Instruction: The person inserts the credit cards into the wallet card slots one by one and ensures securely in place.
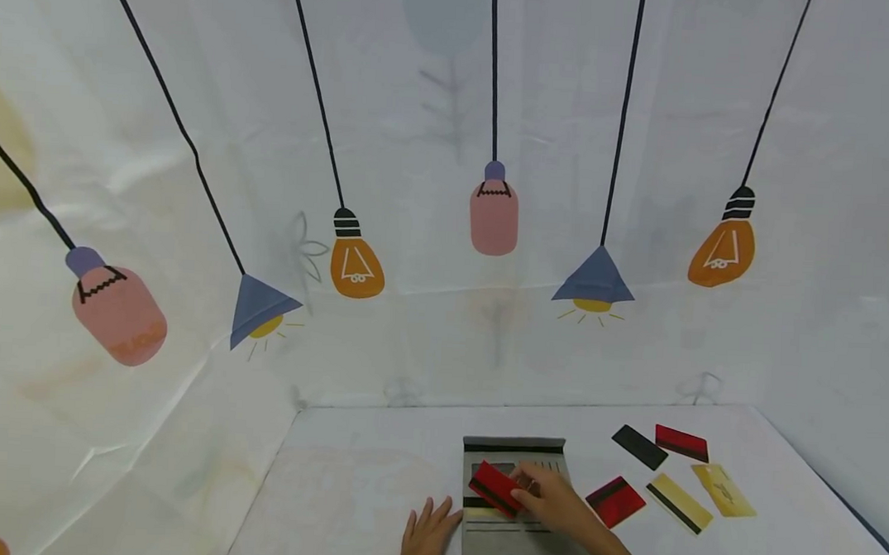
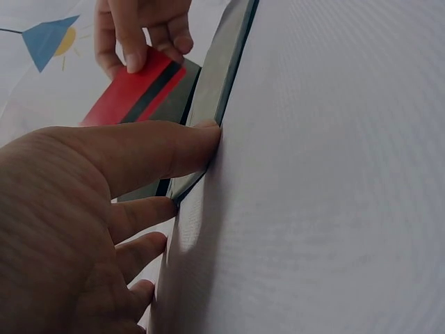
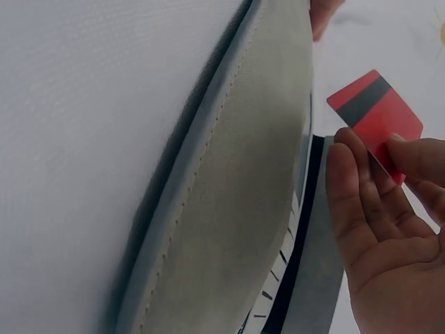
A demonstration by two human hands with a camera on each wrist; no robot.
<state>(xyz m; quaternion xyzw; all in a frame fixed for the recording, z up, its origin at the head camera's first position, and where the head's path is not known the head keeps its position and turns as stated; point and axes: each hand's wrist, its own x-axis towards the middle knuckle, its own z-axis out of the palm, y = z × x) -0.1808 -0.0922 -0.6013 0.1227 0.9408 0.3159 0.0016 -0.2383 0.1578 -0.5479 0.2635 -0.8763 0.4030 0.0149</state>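
Note:
An unfolded grey wallet point(image 1: 522, 548) with stitched edges and card slots lies on the white table. Over its slots, my right hand point(image 1: 554, 502) pinches a red card point(image 1: 489, 483) with a dark stripe between thumb and fingers. The right wrist view shows the red card point(image 3: 379, 115) tilted up, its lower corner under the thumb. My left hand point(image 1: 429, 538) lies at the wallet's left side with its fingers spread. In the left wrist view, the left thumb point(image 2: 160, 153) touches the wallet's edge. A yellow strip point(image 1: 482, 513) shows in one slot.
Right of the wallet lie a black card point(image 1: 640, 447), a red card point(image 1: 681, 443), a gold card point(image 1: 723, 490), a striped yellow card point(image 1: 679, 503) and another red card point(image 1: 616, 502). Behind the table point(image 1: 377, 448) hangs a white sheet point(image 1: 427, 335) printed with lamps.

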